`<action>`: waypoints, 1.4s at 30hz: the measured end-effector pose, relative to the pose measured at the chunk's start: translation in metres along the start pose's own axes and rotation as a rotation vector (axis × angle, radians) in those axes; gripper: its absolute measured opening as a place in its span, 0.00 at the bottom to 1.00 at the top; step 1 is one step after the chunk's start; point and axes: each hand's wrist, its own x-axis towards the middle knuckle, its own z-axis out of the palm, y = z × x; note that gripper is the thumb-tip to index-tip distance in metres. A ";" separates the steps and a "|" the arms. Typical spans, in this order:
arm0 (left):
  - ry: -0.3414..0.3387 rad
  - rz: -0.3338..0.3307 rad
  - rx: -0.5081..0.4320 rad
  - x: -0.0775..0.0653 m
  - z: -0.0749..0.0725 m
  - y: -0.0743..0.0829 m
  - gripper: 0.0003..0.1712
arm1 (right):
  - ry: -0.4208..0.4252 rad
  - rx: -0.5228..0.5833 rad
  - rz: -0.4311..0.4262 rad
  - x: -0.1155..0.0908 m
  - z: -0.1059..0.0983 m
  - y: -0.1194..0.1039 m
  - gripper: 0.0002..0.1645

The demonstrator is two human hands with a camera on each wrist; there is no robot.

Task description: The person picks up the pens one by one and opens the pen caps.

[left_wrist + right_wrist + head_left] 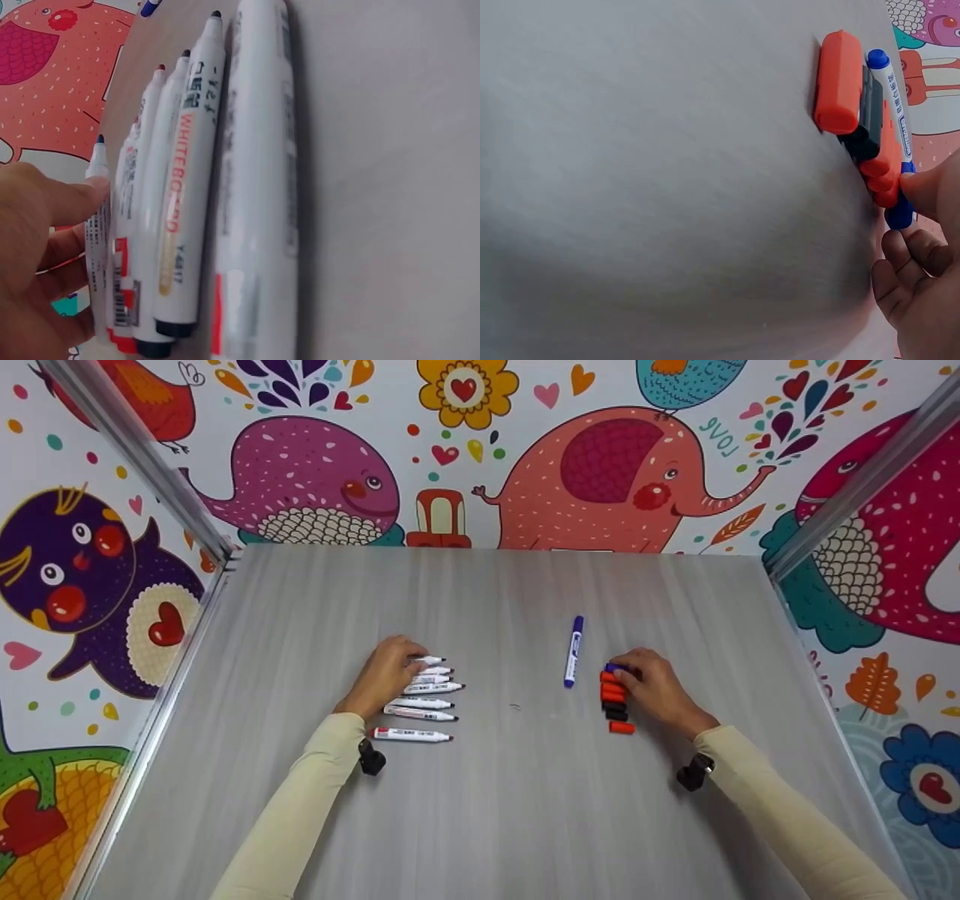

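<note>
My left hand [384, 676] pinches an uncapped whiteboard marker with a blue tip [98, 232] at the far end of a row. Thumb and fingers lie on opposite sides of its barrel. Nearer to me in that row lie several uncapped white markers [189, 180] with red or black tips, pointing right. The nearest, a red-tipped marker [412, 735], lies slightly apart. At the right, my right hand [658, 687] pinches a blue marker cap [900, 216] between thumb and fingers. That cap sits at the far end of a line of red caps [612, 688] and black caps [615, 711].
A capped blue marker [574, 652] lies between the hands, farther back. One red cap [622, 727] lies at the near end of the cap line. Small dark marks [515, 706] show on the grey table [495, 810]. Printed panels [450, 457] border the table.
</note>
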 end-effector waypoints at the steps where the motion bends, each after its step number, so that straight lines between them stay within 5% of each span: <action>1: -0.002 -0.005 -0.001 0.000 0.000 -0.001 0.12 | -0.001 -0.001 -0.002 0.000 0.000 0.000 0.13; 12: -0.032 0.027 0.067 0.003 0.001 -0.005 0.12 | -0.018 -0.012 -0.001 0.000 0.001 0.000 0.14; 22: -0.031 -0.015 0.046 0.002 0.001 0.000 0.14 | -0.040 -0.003 0.032 0.003 0.000 -0.001 0.15; 32: 0.022 0.121 0.191 0.002 0.010 0.015 0.15 | -0.051 -0.002 0.030 0.007 -0.002 0.000 0.15; 42: 0.039 0.227 0.188 0.008 0.028 0.039 0.15 | -0.043 -0.026 0.022 0.014 0.000 -0.004 0.16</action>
